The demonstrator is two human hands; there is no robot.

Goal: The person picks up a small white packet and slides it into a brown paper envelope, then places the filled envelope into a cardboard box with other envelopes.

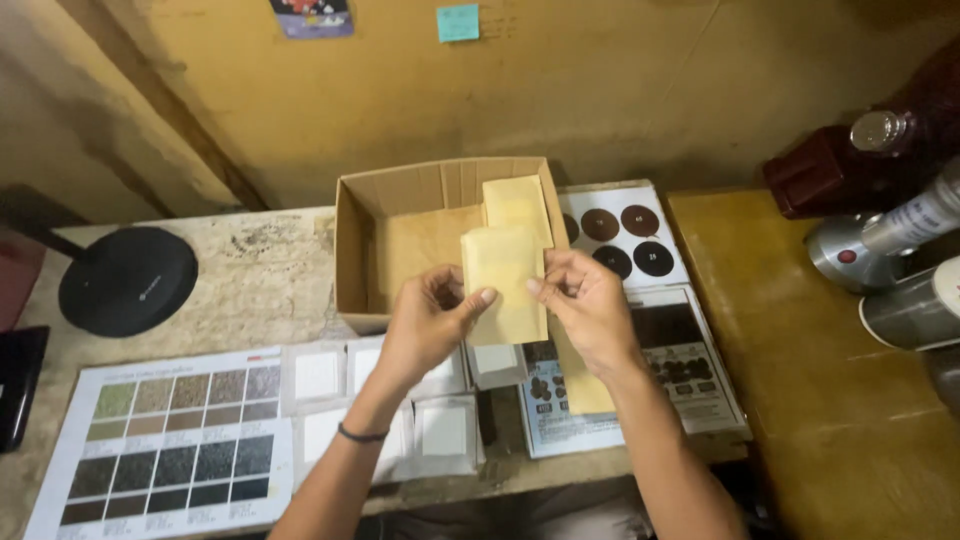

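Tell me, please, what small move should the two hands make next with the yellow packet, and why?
Probably lower the yellow packet forward into the open cardboard box. Both the left hand and the right hand pinch it by its edges just at the box's near rim, and a similar yellow packet already stands inside against the back wall.
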